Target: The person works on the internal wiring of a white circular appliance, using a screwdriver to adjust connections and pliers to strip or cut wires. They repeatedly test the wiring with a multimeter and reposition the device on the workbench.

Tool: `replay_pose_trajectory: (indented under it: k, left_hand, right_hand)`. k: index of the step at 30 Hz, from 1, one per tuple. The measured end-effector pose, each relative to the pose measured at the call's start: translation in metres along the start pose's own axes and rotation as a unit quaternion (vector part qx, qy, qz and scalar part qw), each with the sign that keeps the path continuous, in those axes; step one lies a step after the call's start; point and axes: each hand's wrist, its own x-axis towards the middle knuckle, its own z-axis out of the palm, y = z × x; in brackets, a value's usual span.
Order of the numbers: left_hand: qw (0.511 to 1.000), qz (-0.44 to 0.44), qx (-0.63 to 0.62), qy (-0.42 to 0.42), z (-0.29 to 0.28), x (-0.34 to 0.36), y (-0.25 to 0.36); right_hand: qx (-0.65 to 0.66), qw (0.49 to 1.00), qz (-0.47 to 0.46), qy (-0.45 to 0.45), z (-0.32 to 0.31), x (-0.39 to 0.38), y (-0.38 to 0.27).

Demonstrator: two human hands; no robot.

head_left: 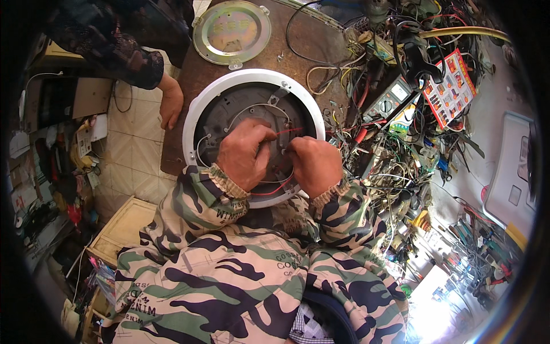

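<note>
A round appliance housing (197, 106) with a white rim lies open in front of me, its dark inside (220, 106) facing up. Inside it, a thin pale wire curves past small metal fittings. My left hand (243, 155) reaches into the housing, thumb and fingers closed on a red wire (288, 131) that stretches toward the right. Just beside it, my right hand (316, 165) is closed over the right part of the housing. Whatever its fingertips pinch is hidden. Another stretch of red wire shows low in the housing, between my wrists.
A round yellowish metal cover (240, 34) lies on the brown worktable (281, 28) beyond the housing. At the left table edge rests another person's hand (171, 102). Tangled wires, a multimeter (387, 103) and a printed sheet (451, 89) crowd the right; a wooden drawer (123, 229) stands lower left.
</note>
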Motion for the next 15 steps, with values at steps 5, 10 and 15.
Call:
replay_pose_trajectory:
  k: [5, 10, 15]
  left_hand:
    - [0.999, 0.027, 0.033, -0.021, 0.001, 0.002, 0.006]
    - [0.996, 0.04, 0.048, -0.059, 0.002, 0.002, 0.012]
    - [0.994, 0.035, 0.068, -0.073, 0.006, 0.002, 0.011]
  right_hand:
    - [-0.002, 1.0, 0.005, -0.001, 0.002, 0.003, 0.002]
    - [0.004, 1.0, 0.005, 0.014, 0.002, 0.005, 0.003]
    - [0.002, 1.0, 0.017, 0.023, 0.003, 0.002, 0.002]
